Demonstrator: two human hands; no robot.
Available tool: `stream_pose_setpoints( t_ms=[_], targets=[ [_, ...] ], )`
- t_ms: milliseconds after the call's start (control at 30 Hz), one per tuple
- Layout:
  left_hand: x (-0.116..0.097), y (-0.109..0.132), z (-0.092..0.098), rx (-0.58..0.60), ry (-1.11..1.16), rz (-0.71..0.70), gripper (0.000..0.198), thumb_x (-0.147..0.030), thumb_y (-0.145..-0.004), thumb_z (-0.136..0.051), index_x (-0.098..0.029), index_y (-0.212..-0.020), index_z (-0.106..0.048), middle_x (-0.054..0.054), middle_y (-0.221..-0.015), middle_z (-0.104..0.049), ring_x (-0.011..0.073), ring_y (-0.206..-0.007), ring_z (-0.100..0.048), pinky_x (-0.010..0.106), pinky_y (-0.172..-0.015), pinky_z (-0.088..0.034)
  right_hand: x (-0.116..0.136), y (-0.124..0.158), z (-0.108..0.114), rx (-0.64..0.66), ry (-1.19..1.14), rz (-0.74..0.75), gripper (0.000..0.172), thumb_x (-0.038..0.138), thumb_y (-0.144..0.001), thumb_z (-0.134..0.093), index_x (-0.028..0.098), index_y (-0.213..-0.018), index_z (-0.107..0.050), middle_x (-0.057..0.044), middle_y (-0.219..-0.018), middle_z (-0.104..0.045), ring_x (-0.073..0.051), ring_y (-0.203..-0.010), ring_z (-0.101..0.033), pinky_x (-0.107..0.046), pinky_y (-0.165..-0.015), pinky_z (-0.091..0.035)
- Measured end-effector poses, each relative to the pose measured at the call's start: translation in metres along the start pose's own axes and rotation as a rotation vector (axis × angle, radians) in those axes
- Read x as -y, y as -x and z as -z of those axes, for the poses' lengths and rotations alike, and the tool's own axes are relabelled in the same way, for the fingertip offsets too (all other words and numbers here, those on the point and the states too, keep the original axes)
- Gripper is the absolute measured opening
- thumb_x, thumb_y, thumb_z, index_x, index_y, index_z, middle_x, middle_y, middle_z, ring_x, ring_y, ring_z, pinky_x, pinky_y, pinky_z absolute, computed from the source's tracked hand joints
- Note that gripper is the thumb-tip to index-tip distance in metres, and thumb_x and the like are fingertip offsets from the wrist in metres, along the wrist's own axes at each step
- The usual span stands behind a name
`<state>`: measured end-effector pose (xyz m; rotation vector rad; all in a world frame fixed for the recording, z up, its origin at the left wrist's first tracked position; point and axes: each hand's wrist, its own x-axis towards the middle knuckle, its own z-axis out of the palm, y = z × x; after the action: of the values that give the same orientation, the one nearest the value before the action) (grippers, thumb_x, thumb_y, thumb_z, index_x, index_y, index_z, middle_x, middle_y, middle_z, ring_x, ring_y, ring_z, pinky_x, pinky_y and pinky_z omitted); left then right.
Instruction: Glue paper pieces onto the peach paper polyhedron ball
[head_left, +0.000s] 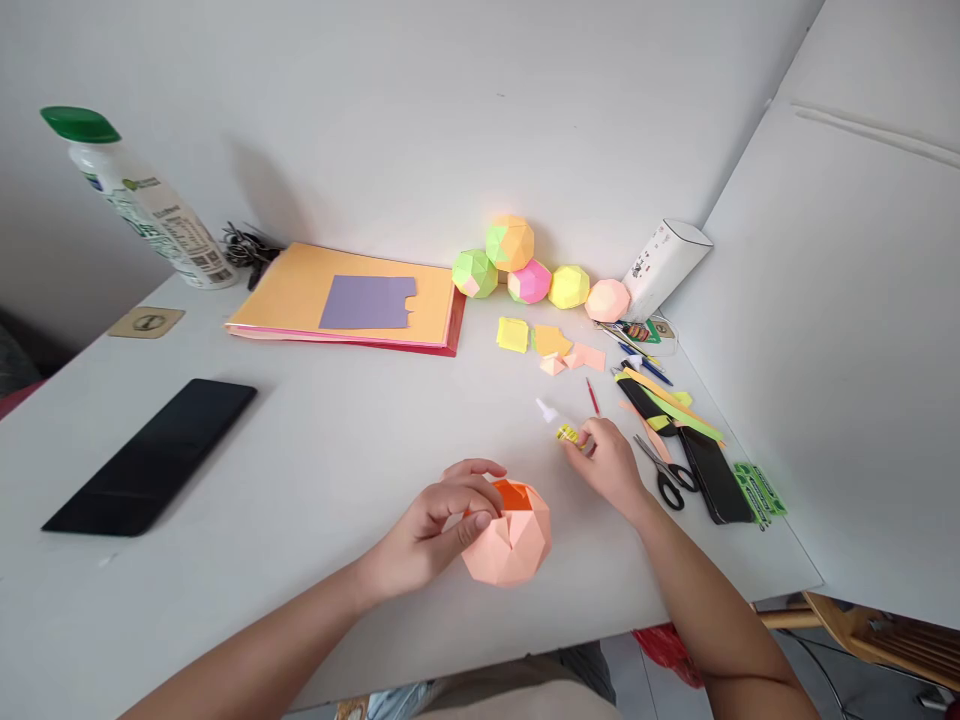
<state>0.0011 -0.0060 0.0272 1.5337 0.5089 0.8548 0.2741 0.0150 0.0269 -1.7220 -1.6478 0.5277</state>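
Nearest, the left hand (439,525) has its grip pinched on the peach paper ball (514,555); the right hand (611,465) grips the glue tube (564,432). Scissors (664,470) lie just beside on the table (337,450).

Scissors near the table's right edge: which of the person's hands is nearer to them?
Right. The right hand, pinching a small glue bottle, sits just left of the scissors, not touching them. The left hand grips the orange paper ball, farther off to the left.

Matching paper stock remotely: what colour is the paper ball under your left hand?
The paper ball is peach, brighter orange inside its opening; head view.
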Motion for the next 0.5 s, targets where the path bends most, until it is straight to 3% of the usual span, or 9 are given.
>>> stream_pose_setpoints(
  t_ms=[100, 200, 233, 267, 333, 400, 500],
  targets=[
    [-0.003, -0.001, 0.000, 0.024, -0.025, -0.010, 0.032, -0.038, -0.098, -0.049, -0.021, -0.075, -0.062, 0.006, -0.081, -0.065, 0.0252, -0.117, -0.049, 0.043, -0.102, -0.040, 0.010, 0.002, 0.003, 0.017, 0.090, 0.070, 0.026, 0.030, -0.072, -0.065, 0.023, -0.060, -0.043, -0.003, -0.067, -0.053, -0.024, -0.077, -0.054, -0.034, -0.066, -0.045],
    [-0.008, -0.002, 0.000, 0.054, -0.075, -0.034, 0.036, -0.039, -0.098, -0.047, -0.020, -0.071, -0.060, 0.006, -0.076, -0.065, 0.0246, -0.110, -0.054, 0.045, -0.103, -0.040, 0.034, 0.008, 0.013, -0.011, 0.111, 0.185, 0.022, 0.031, -0.080, -0.062, 0.022, -0.063, -0.050, -0.011, -0.099, -0.062, -0.029, -0.103, -0.055, -0.044, -0.084, -0.048],
    [-0.010, -0.002, 0.000, 0.065, -0.095, -0.046, 0.036, -0.039, -0.099, -0.046, -0.020, -0.071, -0.060, 0.006, -0.075, -0.065, 0.0245, -0.108, -0.055, 0.046, -0.103, -0.039, 0.045, 0.011, 0.016, -0.022, 0.086, 0.297, 0.020, 0.030, -0.083, -0.060, 0.021, -0.067, -0.053, -0.012, -0.107, -0.062, -0.028, -0.106, -0.055, -0.046, -0.090, -0.047],
    [-0.012, -0.002, 0.000, 0.078, -0.115, -0.060, 0.036, -0.039, -0.099, -0.045, -0.020, -0.072, -0.061, 0.006, -0.075, -0.065, 0.0244, -0.106, -0.056, 0.046, -0.103, -0.039, 0.055, 0.014, 0.019, 0.065, 0.022, 0.409, 0.014, 0.027, -0.087, -0.059, 0.021, -0.074, -0.058, -0.012, -0.113, -0.062, -0.026, -0.109, -0.055, -0.047, -0.095, -0.046],
    [-0.015, -0.002, 0.000, 0.107, -0.154, -0.096, 0.035, -0.037, -0.099, -0.044, -0.020, -0.074, -0.062, 0.006, -0.076, -0.066, 0.0238, -0.103, -0.058, 0.048, -0.104, -0.037, 0.074, 0.020, 0.024, 0.378, -0.141, 0.555, 0.010, 0.026, -0.090, -0.057, 0.021, -0.085, -0.064, -0.010, -0.112, -0.065, -0.023, -0.112, -0.056, -0.044, -0.098, -0.047],
    [-0.019, -0.003, 0.000, 0.131, -0.188, -0.128, 0.034, -0.035, -0.099, -0.044, -0.021, -0.074, -0.062, 0.005, -0.075, -0.067, 0.0228, -0.098, -0.058, 0.048, -0.105, -0.035, 0.087, 0.024, 0.024, 0.614, -0.152, 0.537, 0.015, 0.027, -0.094, -0.054, 0.021, -0.091, -0.068, -0.011, -0.123, -0.061, -0.023, -0.126, -0.049, -0.043, -0.104, -0.044],
    [-0.023, -0.005, 0.001, 0.151, -0.237, -0.133, 0.036, -0.036, -0.099, -0.042, -0.021, -0.074, -0.062, 0.005, -0.075, -0.066, 0.0214, -0.091, -0.057, 0.047, -0.105, -0.034, 0.092, 0.025, 0.019, 0.828, -0.094, 0.451, 0.021, 0.028, -0.096, -0.051, 0.019, -0.091, -0.070, -0.011, -0.138, -0.051, -0.024, -0.143, -0.029, -0.044, -0.112, -0.036]
  ],
)
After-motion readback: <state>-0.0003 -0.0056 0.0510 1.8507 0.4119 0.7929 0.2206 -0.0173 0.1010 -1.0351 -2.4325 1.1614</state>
